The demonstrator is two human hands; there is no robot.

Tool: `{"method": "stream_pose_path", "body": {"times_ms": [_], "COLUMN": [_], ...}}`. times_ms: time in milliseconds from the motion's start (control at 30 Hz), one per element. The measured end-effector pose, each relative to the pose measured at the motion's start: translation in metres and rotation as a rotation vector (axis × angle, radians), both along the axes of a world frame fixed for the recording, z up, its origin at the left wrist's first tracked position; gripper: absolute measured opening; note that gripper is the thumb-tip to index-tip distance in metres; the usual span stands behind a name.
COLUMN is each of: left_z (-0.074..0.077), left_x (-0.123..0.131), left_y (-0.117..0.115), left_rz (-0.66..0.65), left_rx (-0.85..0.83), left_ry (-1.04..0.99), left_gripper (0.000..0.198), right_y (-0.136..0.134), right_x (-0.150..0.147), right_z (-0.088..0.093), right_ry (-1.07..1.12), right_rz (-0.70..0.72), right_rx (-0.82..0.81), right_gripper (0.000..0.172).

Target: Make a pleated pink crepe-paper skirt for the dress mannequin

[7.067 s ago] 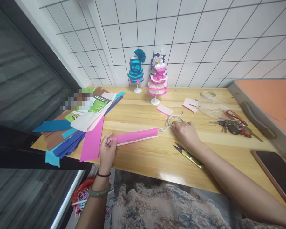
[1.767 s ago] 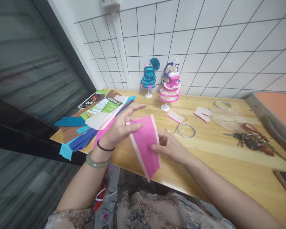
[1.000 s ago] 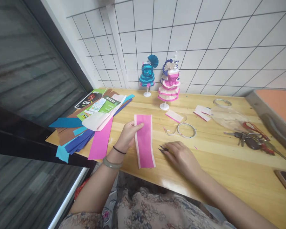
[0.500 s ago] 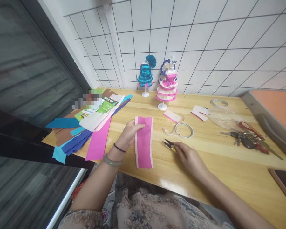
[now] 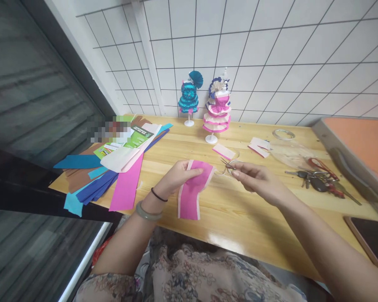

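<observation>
My left hand (image 5: 175,178) pinches the top end of a pink crepe-paper strip with pale edges (image 5: 190,195); the strip's upper part is lifted and bent, and its lower end lies on the wooden table (image 5: 239,214). My right hand (image 5: 255,180) is closed around small thread snips (image 5: 227,164), whose blades point left toward the strip's top edge. Behind the snips, partly hidden, lies a roll of clear tape (image 5: 234,164).
A pile of coloured paper sheets (image 5: 107,176) and a green leaflet lie at the left. Two paper-dress mannequins (image 5: 216,110) stand by the tiled wall. Paper scraps (image 5: 224,151), another tape ring (image 5: 283,134), keys (image 5: 315,178) and a phone (image 5: 370,239) sit to the right.
My right hand picked the snips up from the table and raised them toward the strip's top. My left hand lifted and bent the strip's upper end, which had lain flat.
</observation>
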State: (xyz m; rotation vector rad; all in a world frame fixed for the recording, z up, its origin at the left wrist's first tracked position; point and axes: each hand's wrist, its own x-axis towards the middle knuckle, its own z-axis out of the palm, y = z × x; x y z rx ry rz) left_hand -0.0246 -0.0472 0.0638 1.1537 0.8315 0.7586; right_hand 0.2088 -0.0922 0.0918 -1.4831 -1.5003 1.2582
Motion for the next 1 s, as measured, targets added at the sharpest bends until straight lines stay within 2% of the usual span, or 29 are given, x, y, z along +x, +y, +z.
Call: {"method": "stream_pose_path", "body": {"times_ms": [133, 367, 500, 667, 1000], "left_z": [0.002, 0.015, 0.019, 0.017, 0.017], "left_x": [0.004, 0.015, 0.021, 0.031, 0.040], "left_y": [0.000, 0.002, 0.005, 0.007, 0.008], "left_rz": [-0.123, -0.155, -0.222, -0.294, -0.340], "left_rx": [0.029, 0.078, 0.065, 0.006, -0.006], "left_ry": [0.065, 0.118, 0.161, 0.151, 0.141], "left_gripper": [0.026, 0.033, 0.034, 0.034, 0.030], "right_y": [0.009, 0.020, 0.020, 0.017, 0.014], "right_x": [0.000, 0.014, 0.018, 0.018, 0.021], "right_z": [0.010, -0.004, -0.002, 0.005, 0.003], "right_ry": [-0.016, 0.127, 0.128, 0.031, -0.018], "right_rz": [0.125, 0.275, 0.359, 0.369, 0.367], "right_rx": [0.003, -0.138, -0.114, -0.031, 0.074], "right_gripper": [0.045, 0.044, 0.038, 0.037, 0.039]}}
